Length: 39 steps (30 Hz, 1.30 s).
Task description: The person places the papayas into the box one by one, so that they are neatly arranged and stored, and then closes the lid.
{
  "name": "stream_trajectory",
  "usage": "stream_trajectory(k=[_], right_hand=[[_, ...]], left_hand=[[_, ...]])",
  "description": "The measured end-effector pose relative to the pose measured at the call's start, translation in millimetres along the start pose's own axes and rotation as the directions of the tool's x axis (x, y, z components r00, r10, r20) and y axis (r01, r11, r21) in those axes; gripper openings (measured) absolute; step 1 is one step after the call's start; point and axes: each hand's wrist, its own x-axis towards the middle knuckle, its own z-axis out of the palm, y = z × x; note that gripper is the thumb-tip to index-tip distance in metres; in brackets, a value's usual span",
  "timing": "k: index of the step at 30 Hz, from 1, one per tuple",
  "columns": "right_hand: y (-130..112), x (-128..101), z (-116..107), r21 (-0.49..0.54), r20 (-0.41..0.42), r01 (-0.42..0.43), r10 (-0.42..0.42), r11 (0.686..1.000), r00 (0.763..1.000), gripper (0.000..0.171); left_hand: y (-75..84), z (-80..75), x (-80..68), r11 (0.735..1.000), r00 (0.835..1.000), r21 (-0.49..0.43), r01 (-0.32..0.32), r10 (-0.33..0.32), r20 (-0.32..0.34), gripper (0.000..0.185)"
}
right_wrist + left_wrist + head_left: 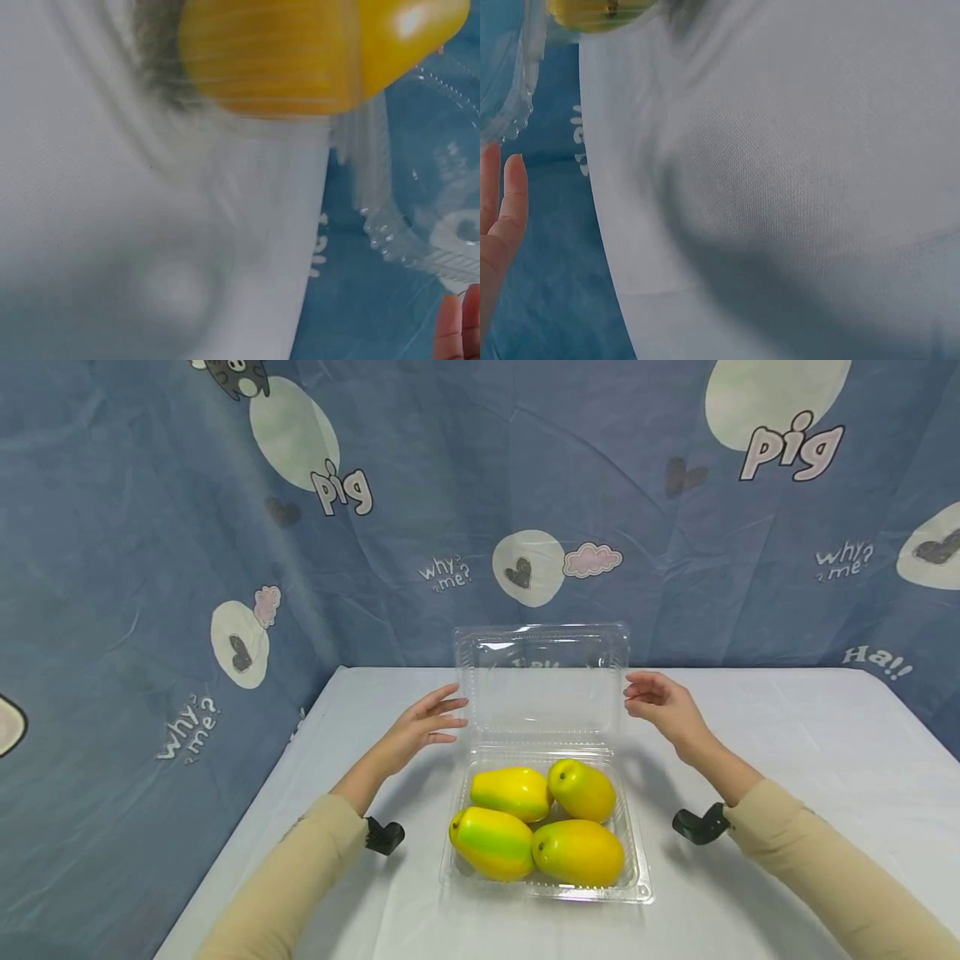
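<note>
A clear plastic clamshell box (636, 860) lies on the white table with its lid (540, 693) raised at the back. Several yellow-green papayas (510, 792) sit in its base. My left hand (420, 727) is beside the lid's left edge, fingers spread and fingertips right at the rim. At the lid's right edge is my right hand (671, 710), its fingers lightly bent towards the plastic. In the left wrist view two fingers (514, 199) reach up to the lid's rim. The right wrist view has fingertips (450, 322) just below the lid's corner.
The white-covered table (810, 735) runs back to a blue printed curtain (420, 485), which also closes off the left side. A black wrist mount (386, 837) sticks out from the left sleeve, another mount (701, 824) from the right sleeve.
</note>
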Motion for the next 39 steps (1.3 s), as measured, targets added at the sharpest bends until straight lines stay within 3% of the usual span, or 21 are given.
stream_trajectory(k=[7, 14, 21, 26, 32, 39], right_hand=[[-10.8, -14.8, -2.2, 0.004, 0.036, -0.075, 0.074, 0.997, 0.997, 0.044], [-16.4, -31.0, -3.2, 0.014, 0.061, -0.088, 0.086, 0.996, 0.994, 0.051], [-21.8, -54.7, 1.8, 0.072, 0.043, -0.070, 0.067, 0.995, 0.997, 0.050], [-23.0, -71.0, 6.1, 0.154, 0.066, -0.133, 0.124, 0.979, 0.990, 0.051], [-25.3, -85.3, 7.4, 0.261, 0.122, -0.181, 0.153, 0.948, 0.981, 0.034], [-21.8, -105.7, 3.2, 0.291, 0.222, -0.181, 0.118, 0.939, 0.968, 0.024]], left_hand=[[6.0, 4.8, -15.7, 0.997, 0.999, 0.057, -0.052, 0.051, 0.017, 0.057], [5.6, 6.0, -31.0, 0.984, 0.994, 0.142, -0.109, 0.104, 0.045, 0.056], [6.1, 11.9, -52.0, 0.965, 0.986, 0.204, -0.164, 0.157, 0.047, 0.053], [3.4, 15.8, -65.0, 0.959, 0.987, 0.230, -0.163, 0.156, 0.049, 0.051], [-0.8, 18.3, -76.4, 0.945, 0.983, 0.272, -0.184, 0.180, 0.038, 0.044], [-0.5, 24.9, -96.2, 0.898, 0.974, 0.385, -0.214, 0.226, 0.016, 0.039]])
